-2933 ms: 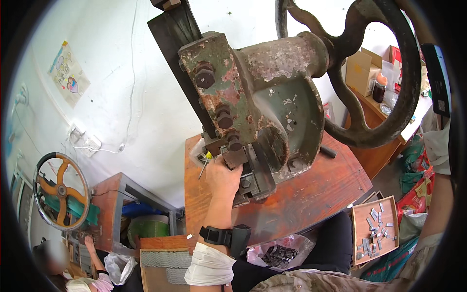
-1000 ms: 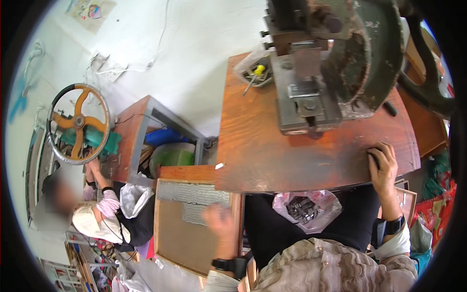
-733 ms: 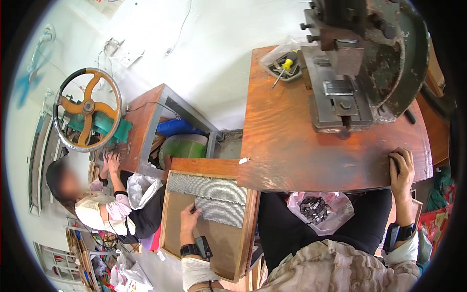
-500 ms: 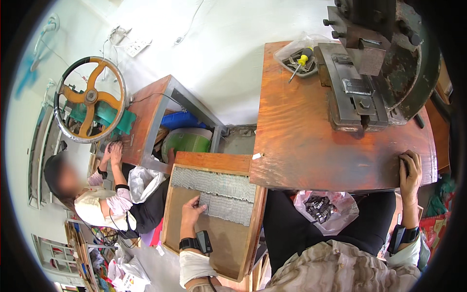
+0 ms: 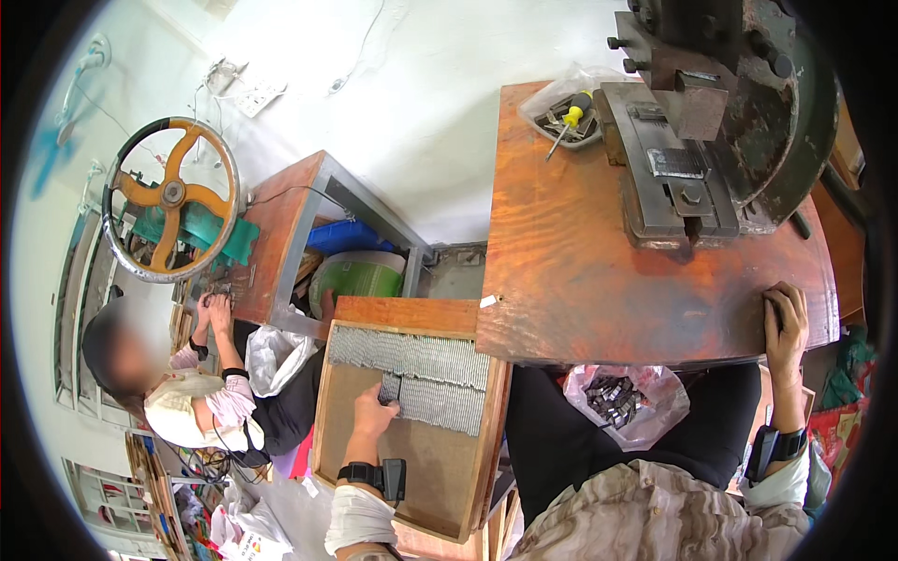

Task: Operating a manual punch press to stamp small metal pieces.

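Observation:
My left hand [image 5: 374, 411] is over a shallow wooden tray [image 5: 334, 458]. Its thumb and fingers pinch the left end of the second row of small grey metal pieces [image 5: 435, 404]. A short, darker group of pieces [image 5: 390, 387] stands slightly apart there, between my fingers; their exact shape is too small to make out. A longer row of metal pieces [image 5: 412, 357] runs behind it along the tray's far side. My right hand [image 5: 788, 323] rests on the right part of the wooden table [image 5: 580, 299], fingers loosely bent, nothing visible in them.
A press [image 5: 692, 103] stands at the table's back right, beside a plastic tub [image 5: 599, 136] holding a yellow-handled screwdriver [image 5: 571, 117]. A bag of metal parts [image 5: 625, 402] lies across my lap. At left, another person [image 5: 201, 388] works by a handwheel [image 5: 172, 194].
My left hand has closed on the end of the second row, and a dark gap shows there. The right hand keeps its place. The view has shifted slightly.

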Demonstrator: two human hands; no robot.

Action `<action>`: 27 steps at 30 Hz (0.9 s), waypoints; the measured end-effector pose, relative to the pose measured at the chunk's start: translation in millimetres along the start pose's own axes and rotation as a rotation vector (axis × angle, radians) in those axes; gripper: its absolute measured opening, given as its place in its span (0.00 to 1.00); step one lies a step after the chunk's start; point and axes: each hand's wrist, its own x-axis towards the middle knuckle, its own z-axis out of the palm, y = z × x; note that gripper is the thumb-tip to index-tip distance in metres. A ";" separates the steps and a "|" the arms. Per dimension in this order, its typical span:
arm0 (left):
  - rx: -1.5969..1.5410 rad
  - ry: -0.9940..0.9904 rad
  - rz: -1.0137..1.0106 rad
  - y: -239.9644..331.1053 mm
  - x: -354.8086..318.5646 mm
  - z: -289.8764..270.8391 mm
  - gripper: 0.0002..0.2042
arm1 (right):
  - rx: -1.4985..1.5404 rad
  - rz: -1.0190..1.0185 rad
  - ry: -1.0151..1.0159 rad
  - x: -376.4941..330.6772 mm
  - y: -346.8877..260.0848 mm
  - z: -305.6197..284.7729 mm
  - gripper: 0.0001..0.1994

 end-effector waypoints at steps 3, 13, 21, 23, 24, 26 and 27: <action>-0.024 0.126 -0.005 -5.4 -2.6 3.2 0.26 | 0.006 0.007 0.008 0.0 0.2 0.6 0.05; -0.296 0.312 -0.184 13.9 -7.1 -14.9 0.20 | -0.031 0.031 0.062 5.3 -11.7 -3.3 0.06; -0.716 -0.085 0.293 301.4 -3.7 -61.0 0.16 | 0.005 0.007 0.096 9.9 -15.3 -12.8 0.08; -0.794 -0.194 0.367 370.4 1.5 -51.9 0.16 | 0.019 -0.009 0.098 8.9 -13.6 -13.9 0.08; -0.832 -0.204 0.428 401.4 3.9 -44.1 0.15 | 0.014 -0.009 0.119 8.3 -12.4 -14.3 0.08; -0.647 -0.123 0.501 451.6 12.0 -34.4 0.13 | 0.016 -0.037 0.103 7.1 -10.0 -14.2 0.08; -0.551 -0.032 0.532 470.6 14.3 -28.8 0.14 | 0.016 -0.034 0.112 6.4 -8.7 -14.2 0.08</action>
